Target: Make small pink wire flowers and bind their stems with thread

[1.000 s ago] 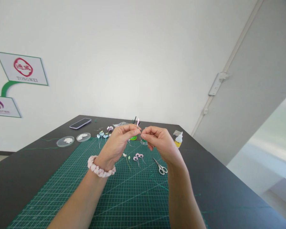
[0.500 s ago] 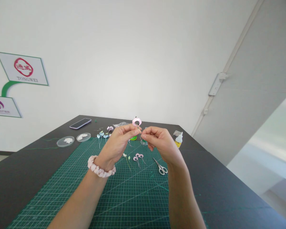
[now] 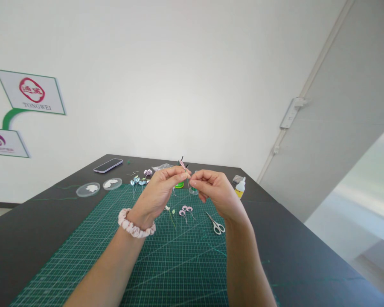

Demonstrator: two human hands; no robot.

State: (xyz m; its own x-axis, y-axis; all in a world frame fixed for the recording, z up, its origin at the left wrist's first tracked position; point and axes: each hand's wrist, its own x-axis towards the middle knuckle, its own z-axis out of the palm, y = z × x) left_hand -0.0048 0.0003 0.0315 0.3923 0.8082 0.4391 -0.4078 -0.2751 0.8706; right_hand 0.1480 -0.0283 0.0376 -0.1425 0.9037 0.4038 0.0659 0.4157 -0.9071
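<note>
Between the thumb and forefinger of my left hand (image 3: 164,181) is the thin stem of a pink flower petal (image 3: 182,164), which stands above the fingertips, edge-on. My right hand (image 3: 211,185) is closed just beside it, its thumb and forefinger pinching at a thin green strand below the petal. The fingertips of both hands almost meet, and they partly hide the stem. On the green cutting mat (image 3: 176,264) under my hands lie several pink wired petals (image 3: 185,210), a white bud with a green leaf (image 3: 170,211), and white-handled scissors (image 3: 216,225).
Blue wired flowers (image 3: 138,182) and a purple flower (image 3: 147,172) lie left of my hands. Two clear dishes (image 3: 88,190) hold white pieces. A phone (image 3: 108,165) lies at the back left. A glue bottle (image 3: 240,188) stands at right. A spool (image 3: 193,191) sits behind my fingers.
The pink petal has turned from showing its open ring face to edge-on. Both hands have stayed in nearly the same place.
</note>
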